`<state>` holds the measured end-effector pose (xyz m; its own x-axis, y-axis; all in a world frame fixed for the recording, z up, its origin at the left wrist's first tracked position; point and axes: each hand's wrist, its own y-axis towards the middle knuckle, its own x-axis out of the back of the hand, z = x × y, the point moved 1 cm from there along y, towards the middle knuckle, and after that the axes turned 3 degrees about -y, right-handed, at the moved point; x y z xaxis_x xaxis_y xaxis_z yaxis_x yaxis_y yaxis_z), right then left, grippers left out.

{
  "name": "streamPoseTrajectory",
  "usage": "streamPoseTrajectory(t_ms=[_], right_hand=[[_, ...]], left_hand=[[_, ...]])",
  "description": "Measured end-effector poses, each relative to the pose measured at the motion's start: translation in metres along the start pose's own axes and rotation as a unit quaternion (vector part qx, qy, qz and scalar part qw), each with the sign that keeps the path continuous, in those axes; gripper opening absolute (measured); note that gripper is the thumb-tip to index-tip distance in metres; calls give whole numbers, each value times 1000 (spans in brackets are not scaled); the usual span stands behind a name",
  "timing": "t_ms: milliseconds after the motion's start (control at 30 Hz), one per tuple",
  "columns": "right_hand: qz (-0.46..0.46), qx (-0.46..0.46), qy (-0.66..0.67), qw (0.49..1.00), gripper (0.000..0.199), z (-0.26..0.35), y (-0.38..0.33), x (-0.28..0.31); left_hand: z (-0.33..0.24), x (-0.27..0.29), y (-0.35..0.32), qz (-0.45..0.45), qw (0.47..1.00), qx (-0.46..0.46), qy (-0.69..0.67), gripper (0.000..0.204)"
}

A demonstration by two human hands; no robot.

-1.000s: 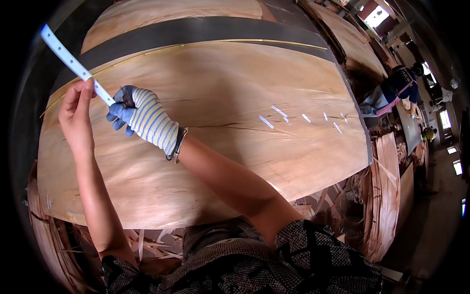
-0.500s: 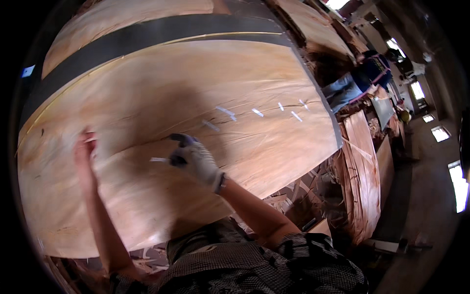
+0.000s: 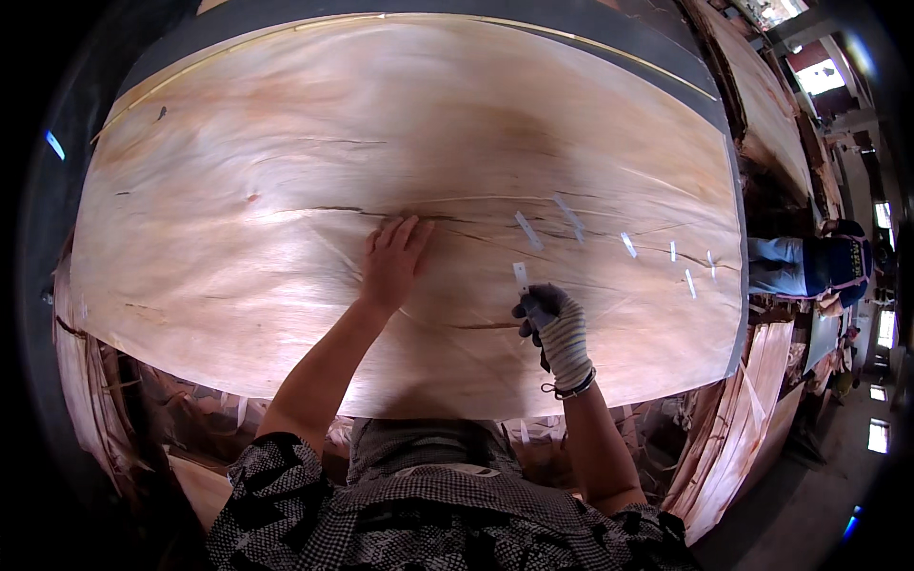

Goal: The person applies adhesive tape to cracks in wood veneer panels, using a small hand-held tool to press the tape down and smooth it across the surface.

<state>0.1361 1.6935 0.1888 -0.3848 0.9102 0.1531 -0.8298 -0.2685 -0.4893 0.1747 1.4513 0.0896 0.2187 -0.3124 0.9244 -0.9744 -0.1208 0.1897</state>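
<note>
A large pale wood veneer sheet (image 3: 238,305) with dark splits in its grain spreads out in front of me. My left hand (image 3: 390,262), bare, lies flat on it with fingers stretched, the tips at a dark crack (image 3: 338,208). To its right is my right hand (image 3: 560,328), in a white-and-grey glove. Its thumb and fingers are pinched on a short white tape strip (image 3: 520,274), which sticks up from the fingertips. Beyond that hand, several similar strips, such as this piece of tape (image 3: 627,245), lie across the splits toward the sheet's right end.
A thin yellow strip (image 3: 590,40) runs along the sheet's far edge, over a dark surface (image 3: 657,38). Stacked veneer (image 3: 738,409) stands at the right, with scraps (image 3: 205,400) below the near edge. Farther right, a person (image 3: 819,265) in dark top and jeans stands by other sheets.
The view has swung left. My left hand, raised and blurred before, has come rightward and down flat beside the crack. My right hand keeps its tape strip, now pointing away from me.
</note>
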Motion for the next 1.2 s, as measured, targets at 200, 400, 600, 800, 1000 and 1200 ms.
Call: streamPoseTrajectory(t_ms=[200,400,600,800,1000,1200], right_hand=[[34,-18,-18,999,14,7,32,-19],[19,-10,-71,997,13,14,76,-42],[54,-27,-132,989,15,12,139,-83],[78,-90,-145,982,16,-16,152,-87],[9,67,-365,928,18,-14,137,-93],[-28,140,-542,828,15,-7,133,-61]], left_hand=[[-6,-5,5,-18,999,28,-10,43],[12,-8,12,7,998,-22,-66,46],[18,-5,16,38,995,-68,-63,48],[6,3,21,59,988,-38,-134,52],[-4,-8,20,65,997,-29,-41,50],[4,-4,22,119,991,-44,-35,53]])
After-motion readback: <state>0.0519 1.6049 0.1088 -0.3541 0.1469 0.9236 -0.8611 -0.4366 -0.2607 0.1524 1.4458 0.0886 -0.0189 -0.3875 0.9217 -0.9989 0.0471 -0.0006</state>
